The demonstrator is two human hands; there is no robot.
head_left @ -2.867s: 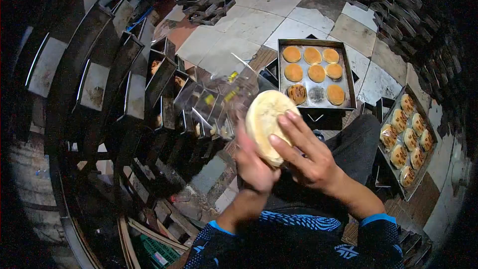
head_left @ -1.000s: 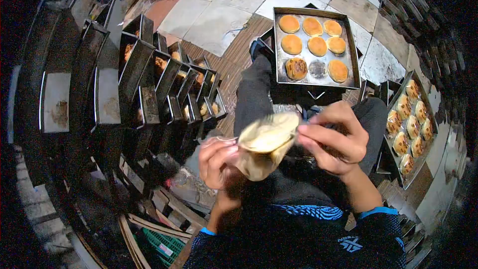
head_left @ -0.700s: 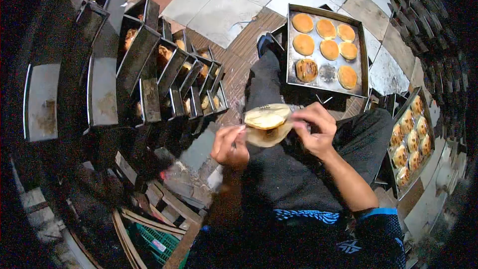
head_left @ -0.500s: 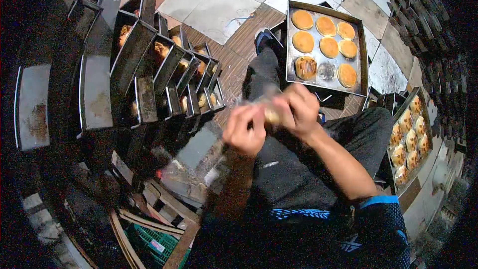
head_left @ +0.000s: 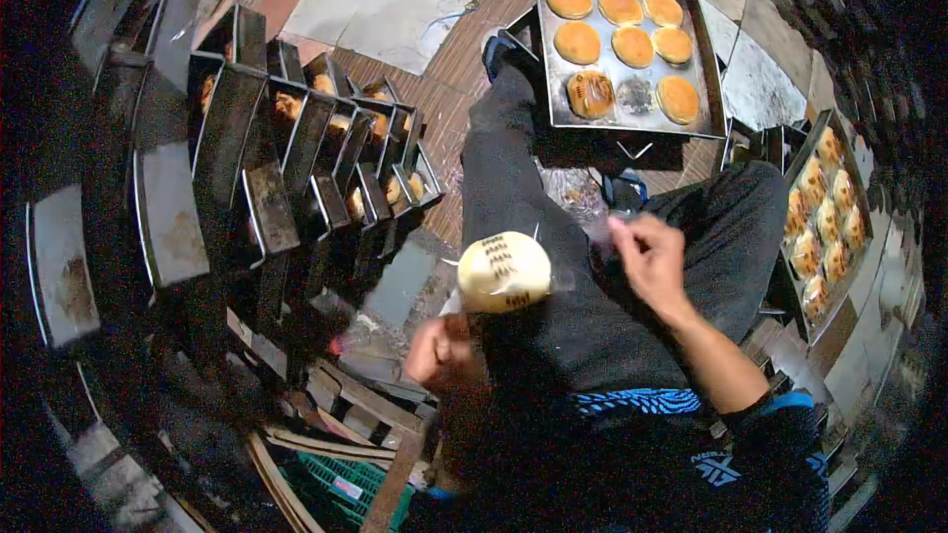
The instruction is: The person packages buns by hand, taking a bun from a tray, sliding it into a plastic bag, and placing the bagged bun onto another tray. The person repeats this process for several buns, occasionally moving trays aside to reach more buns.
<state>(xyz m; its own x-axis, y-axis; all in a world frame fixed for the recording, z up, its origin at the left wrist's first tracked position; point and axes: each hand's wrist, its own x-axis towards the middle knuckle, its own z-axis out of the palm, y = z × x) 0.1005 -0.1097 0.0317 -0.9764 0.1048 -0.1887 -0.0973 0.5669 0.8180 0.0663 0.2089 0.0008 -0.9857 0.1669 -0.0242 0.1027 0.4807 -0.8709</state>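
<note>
A pale round bun in a clear wrapper with dark print (head_left: 504,274) is in front of my lap, just above my left hand (head_left: 441,353). That hand is blurred, its fingers closed at the wrapper's lower end. My right hand (head_left: 652,262) is over my thigh with thumb and fingers pinched together. At its fingertips is a clear printed plastic bag (head_left: 578,192), which lies crumpled between my legs; its edges are hard to make out.
Ahead stands a metal tray (head_left: 546,89) with several bare golden buns and one wrapped bun (head_left: 591,95). Another tray (head_left: 841,314) at the right holds several wrapped buns. Stacked metal trays (head_left: 178,207) with buns rise at my left. A green crate (head_left: 346,494) sits low at the left.
My hands were together over a blurred bun and have now parted. The left went down and left with the wrapped bun; the right moved right to the plastic. The view has shifted.
</note>
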